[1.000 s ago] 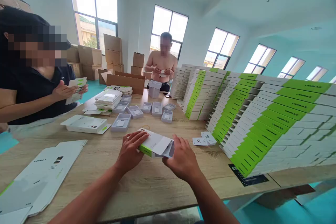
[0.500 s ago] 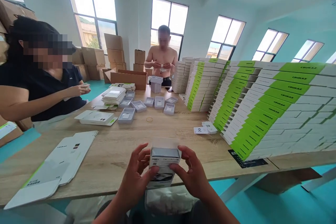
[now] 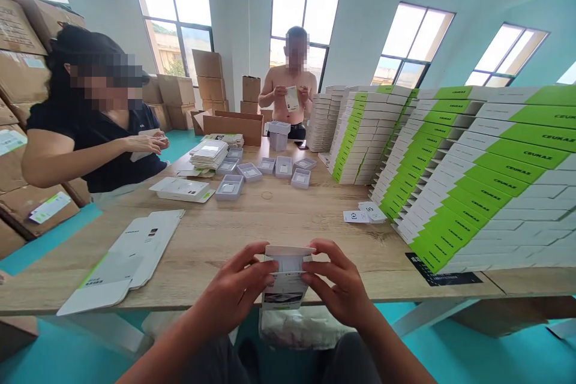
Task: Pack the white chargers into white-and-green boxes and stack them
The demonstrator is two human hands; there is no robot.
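A small white cardboard box [image 3: 284, 299] with a dark product picture on its side is held upright at the table's near edge. Its top flap stands raised at the far side, and a pale insert shows in the opening. My left hand [image 3: 238, 282] closes on the left side, fingers at the flap and rim. My right hand [image 3: 339, 282] grips the right side the same way, its fingertips at the opening. Flattened white boxes [image 3: 130, 252] lie to the left of my hands. Small white printed cards [image 3: 365, 213] lie beyond my right hand.
Tall stacks of white and green boxes [image 3: 468, 174] fill the table's right side. Clear plastic trays [image 3: 229, 187], a pile of flat cartons [image 3: 207, 156] and an open brown carton [image 3: 238, 128] stand farther back. One person sits at the left; another [image 3: 288, 96] stands across, holding a white sheet.
My hands have moved to the box's top, fingers now at its opening. The view has turned a little left. The person across has raised a white sheet.
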